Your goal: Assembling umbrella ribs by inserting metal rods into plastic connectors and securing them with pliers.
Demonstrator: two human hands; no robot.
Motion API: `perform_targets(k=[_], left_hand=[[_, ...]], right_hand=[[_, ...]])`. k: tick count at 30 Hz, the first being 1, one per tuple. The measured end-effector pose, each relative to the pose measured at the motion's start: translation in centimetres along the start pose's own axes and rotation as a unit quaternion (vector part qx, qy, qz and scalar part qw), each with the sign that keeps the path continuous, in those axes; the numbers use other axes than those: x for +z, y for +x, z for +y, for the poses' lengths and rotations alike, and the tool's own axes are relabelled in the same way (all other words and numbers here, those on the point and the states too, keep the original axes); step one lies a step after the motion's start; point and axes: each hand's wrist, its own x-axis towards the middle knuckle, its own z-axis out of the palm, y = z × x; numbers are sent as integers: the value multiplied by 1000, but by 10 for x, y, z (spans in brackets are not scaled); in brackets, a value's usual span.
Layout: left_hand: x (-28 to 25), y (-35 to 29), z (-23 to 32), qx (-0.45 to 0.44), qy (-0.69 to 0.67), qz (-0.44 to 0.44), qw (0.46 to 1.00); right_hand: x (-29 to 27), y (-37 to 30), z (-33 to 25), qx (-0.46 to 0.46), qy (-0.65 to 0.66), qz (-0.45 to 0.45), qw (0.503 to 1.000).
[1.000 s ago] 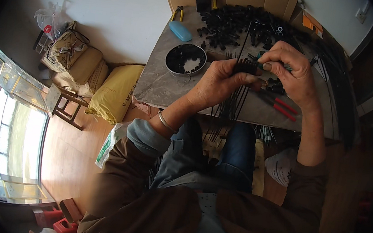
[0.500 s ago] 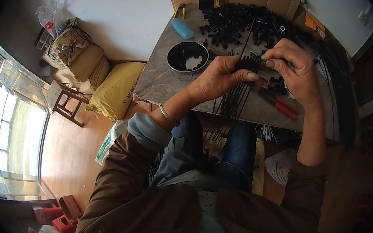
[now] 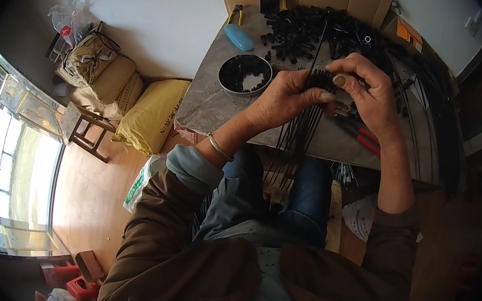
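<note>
A bundle of thin black cables [image 3: 299,130] hangs down over the table's front edge, their thick dark ends at the top. My left hand [image 3: 290,97] is closed round this bundle, thumb across the front. One longer black rod rises above the hand. Close against the bundle's upper end, my right hand [image 3: 367,96] has its thumb and forefinger curled together. Whatever lies between those fingertips is too small and hidden to make out. Behind my right wrist, red-handled pliers [image 3: 368,141] lie on the table, partly covered.
Small black parts [image 3: 291,32] are heaped along the back of the grey table [image 3: 199,96]. A bowl [image 3: 241,89] of tiny black pieces stands left of my hands, near a blue case [image 3: 239,37] and yellow-handled pliers [image 3: 236,15]. Long black strands [image 3: 448,131] trail off the right side.
My right hand has moved left, in against the top of the bundle, and covers more of the red-handled pliers. My left hand keeps its hold in nearly the same place.
</note>
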Motion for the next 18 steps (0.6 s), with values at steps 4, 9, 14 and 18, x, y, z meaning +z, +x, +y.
perform_targets(k=[4,9,14,18], left_hand=[[5,1,-1,-5,-4,17,1000],[6,3,-4,-1,-10,16,1000],[4,4,-3,-25,-38,3,999],[3,4,-1,-28,6,8,1000]], right_hand=[[-7,3,-8,0,-77,42,996],[2,43,-5,33,-12,-2,999],[3,71,-29,-4,-38,34,999],[-22,112,-59,-39,-53,98,993]])
